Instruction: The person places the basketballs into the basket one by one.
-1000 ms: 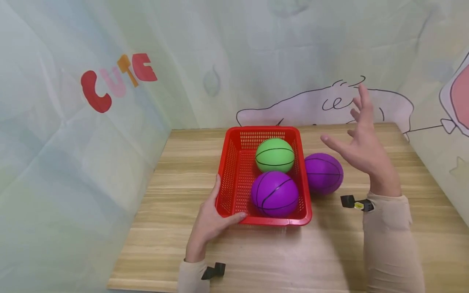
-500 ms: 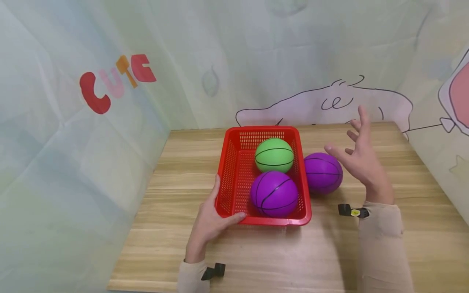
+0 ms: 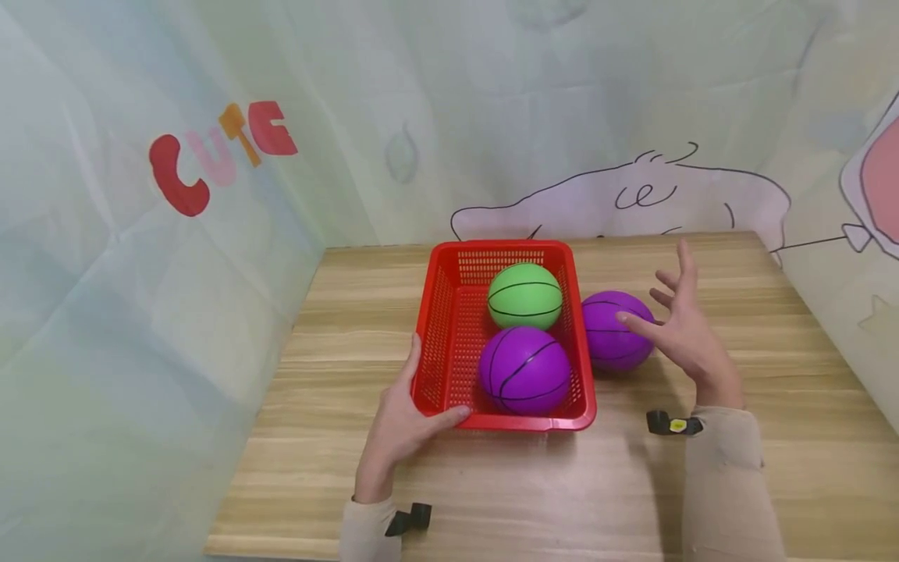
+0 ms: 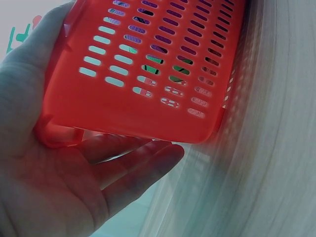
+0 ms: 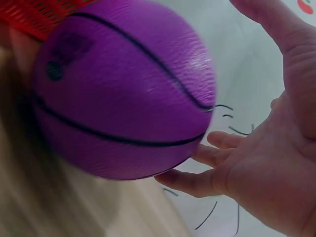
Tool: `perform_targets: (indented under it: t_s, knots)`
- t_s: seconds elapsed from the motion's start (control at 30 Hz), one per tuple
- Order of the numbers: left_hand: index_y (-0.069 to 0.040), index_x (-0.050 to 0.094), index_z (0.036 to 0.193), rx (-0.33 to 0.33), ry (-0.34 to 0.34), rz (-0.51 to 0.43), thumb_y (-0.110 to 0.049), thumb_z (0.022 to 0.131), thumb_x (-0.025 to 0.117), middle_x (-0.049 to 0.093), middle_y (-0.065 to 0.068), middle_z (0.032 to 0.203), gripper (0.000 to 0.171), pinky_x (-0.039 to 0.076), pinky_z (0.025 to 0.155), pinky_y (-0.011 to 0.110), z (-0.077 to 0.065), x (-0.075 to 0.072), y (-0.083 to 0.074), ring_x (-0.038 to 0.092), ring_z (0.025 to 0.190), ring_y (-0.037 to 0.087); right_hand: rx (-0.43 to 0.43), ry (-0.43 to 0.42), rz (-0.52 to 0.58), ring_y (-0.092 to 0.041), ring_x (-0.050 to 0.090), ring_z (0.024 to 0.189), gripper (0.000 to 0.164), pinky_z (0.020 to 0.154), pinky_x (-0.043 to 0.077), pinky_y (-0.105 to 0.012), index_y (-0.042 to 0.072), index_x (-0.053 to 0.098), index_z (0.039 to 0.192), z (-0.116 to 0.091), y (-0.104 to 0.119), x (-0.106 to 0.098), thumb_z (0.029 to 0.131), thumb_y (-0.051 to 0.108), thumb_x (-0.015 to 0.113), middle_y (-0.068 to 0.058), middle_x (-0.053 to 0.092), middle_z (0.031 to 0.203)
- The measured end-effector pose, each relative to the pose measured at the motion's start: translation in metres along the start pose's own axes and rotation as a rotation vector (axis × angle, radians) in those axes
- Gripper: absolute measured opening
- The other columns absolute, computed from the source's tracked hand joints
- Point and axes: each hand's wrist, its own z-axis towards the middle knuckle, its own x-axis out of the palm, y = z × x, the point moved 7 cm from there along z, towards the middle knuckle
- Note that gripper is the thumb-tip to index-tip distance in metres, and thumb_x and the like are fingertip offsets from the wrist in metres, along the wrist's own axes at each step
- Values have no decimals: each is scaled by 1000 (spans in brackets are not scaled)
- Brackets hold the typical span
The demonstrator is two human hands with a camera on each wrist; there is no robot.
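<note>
In the head view, a red plastic basket (image 3: 520,424) with slotted sides stands on the table. My left hand (image 3: 399,421) grips its near left corner, the thumb lying over the front rim; the left wrist view shows fingers (image 4: 138,180) against the outside. Inside the basket are a green ball (image 3: 525,293) and, in front of it, a purple ball (image 3: 525,373), both with black basketball lines. A second purple ball (image 3: 612,343) rests outside against the right wall. Beside and above it, my right hand (image 3: 691,339) has its fingers spread, holding nothing. Whether its fingertips touch that ball I cannot tell.
The wooden tabletop (image 3: 337,390) extends around the basket. Printed fabric walls (image 3: 393,101) enclose it at the back, left and right. Small black wrist cameras (image 3: 410,519) are strapped to both sleeves.
My right hand has come down and slightly left, from above to beside the outer purple ball, fingers still spread. The left hand, basket and balls keep their places.
</note>
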Motion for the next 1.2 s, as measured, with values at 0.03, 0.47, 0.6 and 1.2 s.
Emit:
perform_targets:
  t_s: [0.03,0.47,0.6,1.2]
  knots:
    - [-39,11,180,1,1,-3,-38,77,104,48,2,172,138,56,114,53,0,0,0,59,144,28,8,6,0,-62,23,162,138,118,33,-86,50,-27,170,0,-3,1,97,27,88,-30,5,182]
    - [-40,9,180,34,14,-22,-46,78,102,53,6,169,138,61,107,49,3,1,-2,62,140,31,62,75,-10,-59,35,156,151,122,36,-79,45,-20,174,-5,-25,20,85,24,99,-30,16,181]
    - [-40,10,180,25,14,-18,-46,78,102,53,6,169,138,61,107,49,2,1,-1,62,140,30,56,88,-9,-57,42,150,149,122,38,-77,44,-16,176,-7,-27,24,84,21,100,-30,21,178]
    - [-37,10,180,33,15,-26,-40,80,102,49,5,172,136,60,109,50,2,1,-1,59,143,31,132,138,-51,-60,46,146,134,115,48,-76,41,8,180,-3,-39,34,84,31,101,-31,30,174]
